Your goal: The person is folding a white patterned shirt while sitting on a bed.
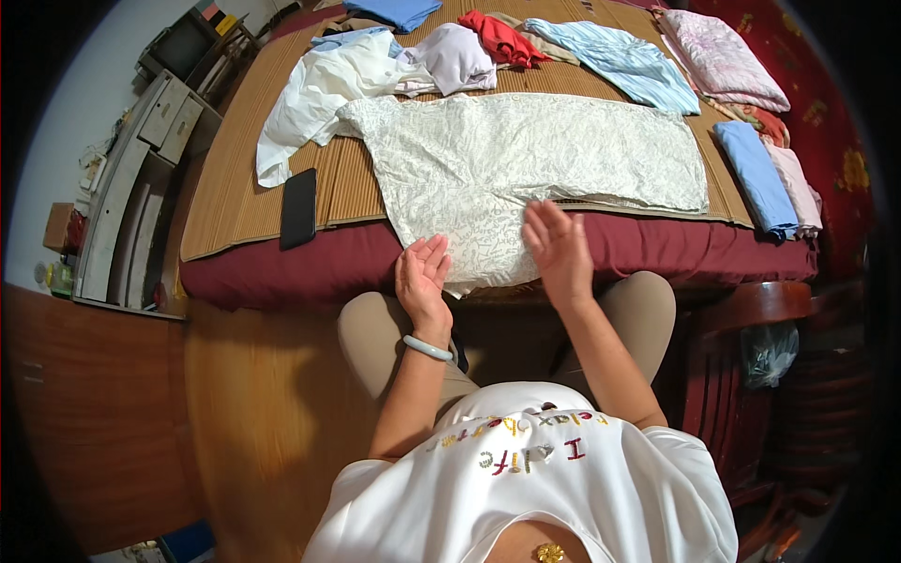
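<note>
A pale patterned buttoned garment (549,148) lies spread on the woven mat (338,190) of the bed, its near part hanging over the maroon bed edge. At the left side of that hanging part is my left hand (422,281), palm up, fingers apart, a pale bangle on its wrist. My right hand (559,253) is raised at the right side of the same part, fingers extended and slightly blurred. Neither hand grips anything; whether they touch the cloth I cannot tell. A row of small buttons runs along the garment's far edge.
Around the garment lie a crumpled white garment (324,88), a lavender one (454,60), a red cloth (500,39) and a blue striped garment (619,60). A black phone (299,207) rests at left. Folded blue cloth (757,179) and a folded pink quilt (725,60) lie at right.
</note>
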The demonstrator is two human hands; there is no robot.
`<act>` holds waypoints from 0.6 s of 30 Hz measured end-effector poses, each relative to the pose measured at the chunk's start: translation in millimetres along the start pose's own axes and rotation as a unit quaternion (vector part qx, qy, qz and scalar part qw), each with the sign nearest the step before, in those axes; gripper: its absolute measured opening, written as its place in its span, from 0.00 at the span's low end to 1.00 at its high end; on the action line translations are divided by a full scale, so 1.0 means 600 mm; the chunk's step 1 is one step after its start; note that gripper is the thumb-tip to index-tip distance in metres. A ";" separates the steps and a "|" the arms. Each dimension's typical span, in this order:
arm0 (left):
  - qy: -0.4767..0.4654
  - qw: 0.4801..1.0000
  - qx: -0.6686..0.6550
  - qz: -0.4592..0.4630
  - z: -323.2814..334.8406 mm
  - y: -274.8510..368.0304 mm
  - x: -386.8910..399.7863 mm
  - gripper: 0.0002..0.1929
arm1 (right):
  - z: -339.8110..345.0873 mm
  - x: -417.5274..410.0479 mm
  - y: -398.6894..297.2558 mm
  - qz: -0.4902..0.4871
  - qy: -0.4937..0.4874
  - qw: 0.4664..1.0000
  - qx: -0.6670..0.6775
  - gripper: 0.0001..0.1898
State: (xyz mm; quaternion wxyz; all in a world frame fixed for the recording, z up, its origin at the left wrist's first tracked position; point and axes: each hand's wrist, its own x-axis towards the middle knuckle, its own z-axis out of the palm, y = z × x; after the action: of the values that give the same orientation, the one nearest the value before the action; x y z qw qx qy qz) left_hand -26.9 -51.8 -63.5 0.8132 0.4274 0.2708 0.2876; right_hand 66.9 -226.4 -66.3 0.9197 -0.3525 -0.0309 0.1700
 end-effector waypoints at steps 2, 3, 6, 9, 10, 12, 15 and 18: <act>0.011 1.000 0.012 0.002 -0.017 -0.006 0.000 0.17 | -0.016 0.000 -0.028 -0.008 0.032 0.999 0.020 0.36; 0.022 0.999 0.024 0.004 -0.025 -0.010 -0.005 0.15 | -0.023 -0.001 -0.039 -0.003 0.028 0.999 0.024 0.35; 0.063 0.997 0.040 0.007 -0.035 -0.035 -0.024 0.10 | -0.037 -0.003 -0.056 -0.001 0.025 1.000 0.017 0.33; 0.100 0.985 0.133 -0.037 -0.039 -0.064 -0.052 0.15 | -0.037 -0.008 -0.059 -0.013 0.031 0.999 0.013 0.29; 0.083 0.987 0.130 -0.048 -0.042 -0.077 -0.053 0.16 | -0.031 -0.014 -0.058 -0.059 0.021 0.998 -0.032 0.26; 0.052 0.986 0.130 -0.091 -0.033 -0.073 -0.058 0.21 | -0.006 -0.024 -0.057 -0.129 0.017 0.984 -0.125 0.19; -0.006 0.992 0.107 -0.067 -0.078 -0.103 -0.032 0.24 | 0.078 -0.030 -0.038 -0.169 -0.048 0.955 -0.238 0.08; -0.012 0.985 0.099 -0.138 -0.044 -0.067 -0.050 0.23 | 0.124 -0.020 -0.018 -0.331 -0.146 0.742 -0.565 0.11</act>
State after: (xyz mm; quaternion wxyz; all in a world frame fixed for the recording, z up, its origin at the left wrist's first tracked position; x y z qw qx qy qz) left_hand -56.3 -77.3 -105.0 0.8021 0.4677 0.3443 0.1393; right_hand 45.8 -190.5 -2.5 0.5351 -0.7458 -0.3697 -0.1445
